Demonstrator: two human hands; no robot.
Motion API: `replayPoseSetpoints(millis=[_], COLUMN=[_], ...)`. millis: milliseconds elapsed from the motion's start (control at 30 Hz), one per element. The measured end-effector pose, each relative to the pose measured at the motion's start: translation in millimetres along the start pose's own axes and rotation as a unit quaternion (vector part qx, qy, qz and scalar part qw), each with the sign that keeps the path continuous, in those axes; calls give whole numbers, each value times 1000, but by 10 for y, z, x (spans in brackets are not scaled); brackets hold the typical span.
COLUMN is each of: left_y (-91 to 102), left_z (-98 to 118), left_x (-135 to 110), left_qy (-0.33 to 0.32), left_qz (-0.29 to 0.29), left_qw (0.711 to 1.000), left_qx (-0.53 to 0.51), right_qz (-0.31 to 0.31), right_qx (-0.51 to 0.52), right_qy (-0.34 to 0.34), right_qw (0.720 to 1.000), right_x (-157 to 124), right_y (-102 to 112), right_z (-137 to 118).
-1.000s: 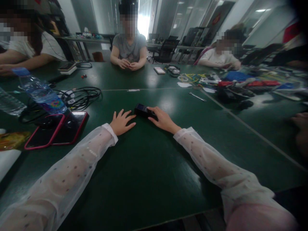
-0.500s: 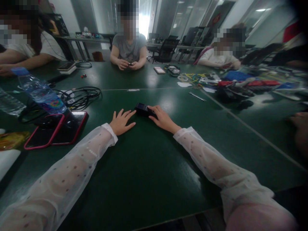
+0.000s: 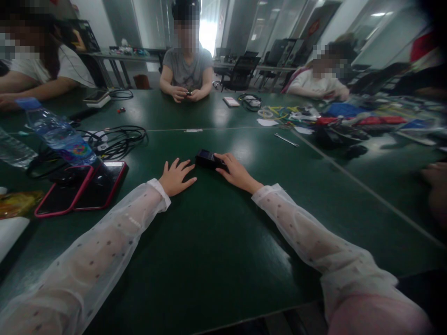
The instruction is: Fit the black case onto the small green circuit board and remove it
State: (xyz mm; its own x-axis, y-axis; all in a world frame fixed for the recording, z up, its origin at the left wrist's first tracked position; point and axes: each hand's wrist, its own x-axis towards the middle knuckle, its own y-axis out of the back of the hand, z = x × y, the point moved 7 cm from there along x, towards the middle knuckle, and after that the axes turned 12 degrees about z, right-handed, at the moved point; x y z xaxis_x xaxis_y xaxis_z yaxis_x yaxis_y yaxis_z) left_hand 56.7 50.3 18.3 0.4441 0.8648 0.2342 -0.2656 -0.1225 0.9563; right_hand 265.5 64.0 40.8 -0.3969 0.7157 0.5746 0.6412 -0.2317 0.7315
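A small black box-shaped device (image 3: 206,158) lies on the dark green table (image 3: 216,242) in front of me. My right hand (image 3: 235,173) rests beside it with its fingers curled onto the device's right end. My left hand (image 3: 177,177) lies flat on the table just left of the device, fingers spread, holding nothing and not touching it. Both arms wear sheer white dotted sleeves.
Two red-edged phones (image 3: 82,187), a water bottle (image 3: 57,132) and coiled black cables (image 3: 117,138) lie at the left. A wrench (image 3: 286,139) and cluttered tools (image 3: 331,123) sit at the right. Three other people sit around the table; another person's hand (image 3: 436,186) shows at the right edge.
My hands and the black device have stayed nearly still. The person across the table now holds a small dark thing between their hands.
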Motion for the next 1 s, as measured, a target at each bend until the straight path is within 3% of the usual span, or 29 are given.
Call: replayPoseSetpoints(millis=[333,467,567,733,1000], left_y=[25,14,10,-13,-50], left_z=[15,8,6,-8,-38], left_x=[-7,-6,-5,-2,4], left_qy=[-1,-3,-6,-9,-13], left_qz=[-6,-2,7,10,11], left_qw=[1000,1000,1000,1000,1000], left_qx=[-1,0,3,7,9], right_qz=[30,101,198,321,341], right_qx=[3,8,3,-22,-78], right_qy=[15,16,12,-61,-194], right_qw=[999,995,980,945,916], right_x=[1,2,-4,-50,-126], right_y=[55,151,280,445,467], right_z=[-50,-28,36,277,645])
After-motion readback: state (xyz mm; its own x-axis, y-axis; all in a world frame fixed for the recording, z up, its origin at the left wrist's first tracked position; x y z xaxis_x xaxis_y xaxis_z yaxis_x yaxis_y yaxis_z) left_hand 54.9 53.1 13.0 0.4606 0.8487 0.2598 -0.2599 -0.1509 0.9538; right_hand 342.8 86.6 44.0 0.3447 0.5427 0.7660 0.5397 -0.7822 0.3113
